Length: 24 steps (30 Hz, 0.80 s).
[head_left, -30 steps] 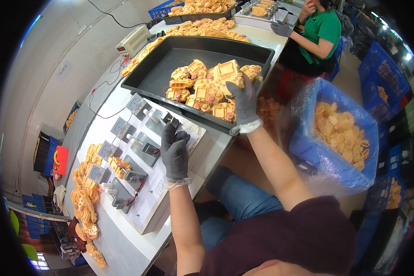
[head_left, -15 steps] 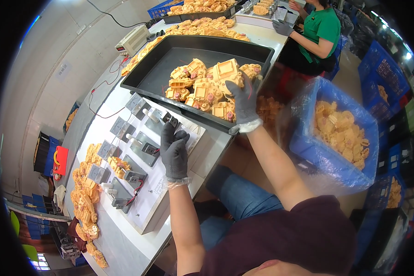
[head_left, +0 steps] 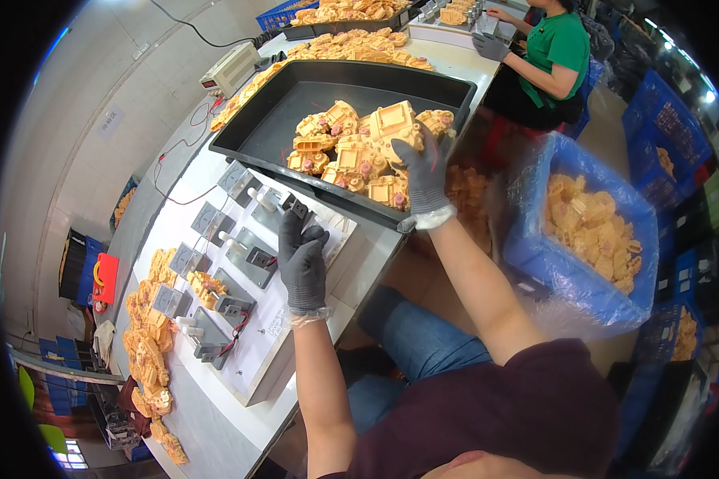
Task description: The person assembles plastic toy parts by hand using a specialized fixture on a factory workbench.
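Both my hands wear grey gloves. My right hand (head_left: 425, 172) is over the right side of a black tray (head_left: 252, 112), its thumb and fingers closed at the edge of a yellow plastic housing (head_left: 393, 121). More such housings (head_left: 351, 160) lie heaped beneath and beside it. My left hand (head_left: 303, 267) is over a white fixture board (head_left: 276, 319), its index finger stretched up against a black block (head_left: 295, 207) of one fixture. The thumb stands apart and nothing shows between them. One yellow housing (head_left: 206, 289) sits in a nearer fixture with white-handled clamps (head_left: 188, 323).
Yellow housings (head_left: 145, 351) line the board's left side. A power supply (head_left: 230, 70) with red and black leads stands at the back left. Right of the bench is a plastic-lined blue crate (head_left: 527, 231) of housings. A co-worker in green (head_left: 563, 48) sits at the far right.
My hands and the housings stay almost where they were. At the far bench, the co-worker's bare hand has shifted slightly to the left and down.
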{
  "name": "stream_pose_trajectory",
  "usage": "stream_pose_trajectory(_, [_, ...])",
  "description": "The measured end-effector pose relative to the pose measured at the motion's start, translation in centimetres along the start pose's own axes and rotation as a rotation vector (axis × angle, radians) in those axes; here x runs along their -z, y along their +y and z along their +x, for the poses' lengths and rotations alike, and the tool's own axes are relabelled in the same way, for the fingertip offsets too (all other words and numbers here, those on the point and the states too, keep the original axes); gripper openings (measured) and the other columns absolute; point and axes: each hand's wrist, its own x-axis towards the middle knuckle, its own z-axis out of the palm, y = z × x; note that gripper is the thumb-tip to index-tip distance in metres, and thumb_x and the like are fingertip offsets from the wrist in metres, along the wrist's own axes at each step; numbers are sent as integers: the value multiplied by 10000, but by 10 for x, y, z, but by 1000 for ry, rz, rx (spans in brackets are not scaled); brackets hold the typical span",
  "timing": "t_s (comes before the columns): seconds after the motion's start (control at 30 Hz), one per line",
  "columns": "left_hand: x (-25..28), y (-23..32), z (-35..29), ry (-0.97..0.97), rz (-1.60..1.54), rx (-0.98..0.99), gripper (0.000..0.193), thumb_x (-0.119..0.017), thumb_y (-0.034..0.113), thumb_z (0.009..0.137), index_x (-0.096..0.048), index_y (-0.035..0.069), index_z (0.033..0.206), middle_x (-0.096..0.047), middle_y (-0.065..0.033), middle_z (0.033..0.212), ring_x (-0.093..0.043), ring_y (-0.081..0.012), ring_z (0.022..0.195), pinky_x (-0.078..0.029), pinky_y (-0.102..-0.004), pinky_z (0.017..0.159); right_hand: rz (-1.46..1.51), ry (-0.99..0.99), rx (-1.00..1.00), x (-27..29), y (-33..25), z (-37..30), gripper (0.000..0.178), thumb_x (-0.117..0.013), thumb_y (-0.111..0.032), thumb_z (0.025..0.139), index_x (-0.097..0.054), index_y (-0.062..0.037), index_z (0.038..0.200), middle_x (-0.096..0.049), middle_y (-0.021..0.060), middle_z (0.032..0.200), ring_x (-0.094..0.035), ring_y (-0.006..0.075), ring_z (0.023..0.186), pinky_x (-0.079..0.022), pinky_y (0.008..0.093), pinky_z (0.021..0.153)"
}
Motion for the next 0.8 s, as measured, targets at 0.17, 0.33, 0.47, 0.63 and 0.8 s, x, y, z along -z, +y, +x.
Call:
stream_pose_trajectory(0.17, [0,0,0,-7,39,-14,687,-424,-107,741,-329,-5,1413,-474,-132,1313,-516,-188,977,-446,-284,872,-3,8,-8,-1,-2,-1,525,-714,-82,795,-473,25,1249,-605,100,1102,-605,137,941,-515,259,812])
stream_pose_trajectory(0.33, [-6,2,-2,11,6,-7,681,-427,-75,765,-295,-1,1429,-488,-134,1284,-530,-190,986,-460,-297,877,6,5,-5,0,0,0,529,-712,-82,796,-466,27,1252,-601,104,1106,-604,139,941,-513,263,818])
stream_pose_trajectory(0.47, [-8,1,-4,54,31,-43,594,-464,-60,738,-429,-18,1329,-549,-129,1112,-558,-179,899,-490,-300,833,-12,-1,0,0,-1,0,531,-716,-83,792,-468,29,1248,-600,105,1110,-602,140,950,-509,267,825])
stream_pose_trajectory(0.63, [-4,1,-4,53,92,-17,403,-490,-51,760,-541,-30,1158,-575,-110,988,-565,-175,876,-490,-299,827,-12,-7,4,2,2,1,537,-722,-93,790,-468,30,1246,-598,110,1118,-600,147,967,-504,269,835])
stream_pose_trajectory(0.8, [-4,2,-4,47,69,-9,345,-504,-49,769,-558,-41,1110,-580,-98,925,-570,-171,866,-491,-295,824,0,5,-12,0,-1,-1,536,-725,-95,789,-470,32,1244,-594,112,1129,-601,151,970,-504,269,837])
